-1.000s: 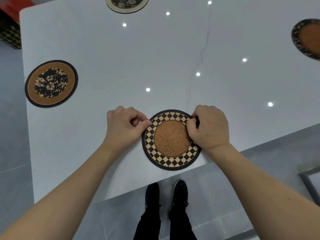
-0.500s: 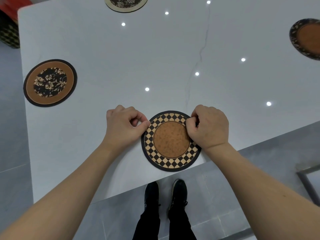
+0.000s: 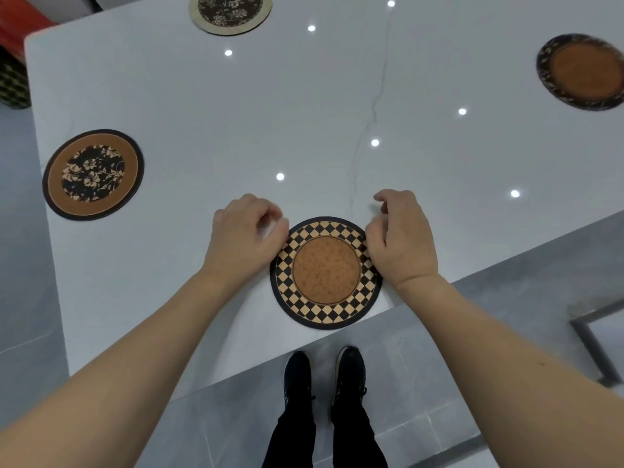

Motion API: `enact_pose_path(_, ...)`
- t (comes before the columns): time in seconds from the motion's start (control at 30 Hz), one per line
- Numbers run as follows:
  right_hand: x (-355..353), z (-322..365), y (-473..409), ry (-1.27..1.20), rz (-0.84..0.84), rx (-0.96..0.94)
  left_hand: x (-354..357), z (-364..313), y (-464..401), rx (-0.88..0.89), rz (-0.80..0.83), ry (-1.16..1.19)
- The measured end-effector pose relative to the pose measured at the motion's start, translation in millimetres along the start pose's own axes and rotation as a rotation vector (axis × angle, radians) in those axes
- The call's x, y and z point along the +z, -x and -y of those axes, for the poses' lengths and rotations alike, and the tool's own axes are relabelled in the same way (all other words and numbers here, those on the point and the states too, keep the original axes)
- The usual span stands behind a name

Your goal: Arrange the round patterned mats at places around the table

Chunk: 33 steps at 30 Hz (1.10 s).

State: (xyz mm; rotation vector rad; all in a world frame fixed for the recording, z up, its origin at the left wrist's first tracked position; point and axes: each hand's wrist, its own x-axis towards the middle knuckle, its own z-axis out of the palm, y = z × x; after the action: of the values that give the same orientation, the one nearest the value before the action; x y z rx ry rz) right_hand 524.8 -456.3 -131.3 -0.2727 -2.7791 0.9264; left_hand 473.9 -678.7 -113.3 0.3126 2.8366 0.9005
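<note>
A checkered mat (image 3: 326, 272), round with a plain cork-brown centre and a ring of black and tan diamonds, lay flat on the white table (image 3: 304, 106), close to the near edge in front of the person. The left hand (image 3: 243, 238) sat at the mat's left rim with its fingers curled inward; the thumb reached the edge of the mat, though whether it actually pinched the rim could not be told. The right hand (image 3: 400, 239) sat over the mat's right rim, its fingers loosely bent and partly raised off the surface, blurred at the tips, so contact there was unclear too.

Three other round mats lay well apart on the same table. A brown mat with a dark floral centre (image 3: 93, 174) lay near the left edge. A pale-rimmed mat with a dark floral centre (image 3: 231, 12) lay at the far side, cut off by the top of the view. A mat with a dark patterned rim and plain brown centre (image 3: 582, 71) lay at the far right.

Below the table edge, a pair of black shoes (image 3: 324, 373) stood on the grey tiled floor (image 3: 439, 383).
</note>
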Motion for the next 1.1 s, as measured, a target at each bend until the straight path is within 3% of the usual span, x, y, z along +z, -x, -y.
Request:
enact_pose_path(0.3, -108.0, -35.4, 37.8, 0.034, -0.204, 0.245, 23.0, -118.6, -36.9, 0.473, 0.154, -0.262)
enact_pose_path(0.43, -177.1, -60.7, 72.2, 0.100, -0.307, 0.383, 50.6, -209.3, -32.8, 0.780, 0.213, -0.351)
enact_pose_path(0.67, -297.5, -108.6, 156.8, 0.242, -0.439, 0.626, 113.5, -389.1, 12.9, 1.120, 0.304, -0.365)
enact_pose_path(0.87, -382.8, -147.8, 214.6, 0.259, -0.466, 0.759, 153.6, -507.1, 61.5, 1.297, 0.346, -0.355)
enact_pose_path(1.1, -459.2, -195.2, 241.9, 0.220, -0.560, 0.832, 185.6, -594.6, 76.4, 1.344, 0.364, -0.362)
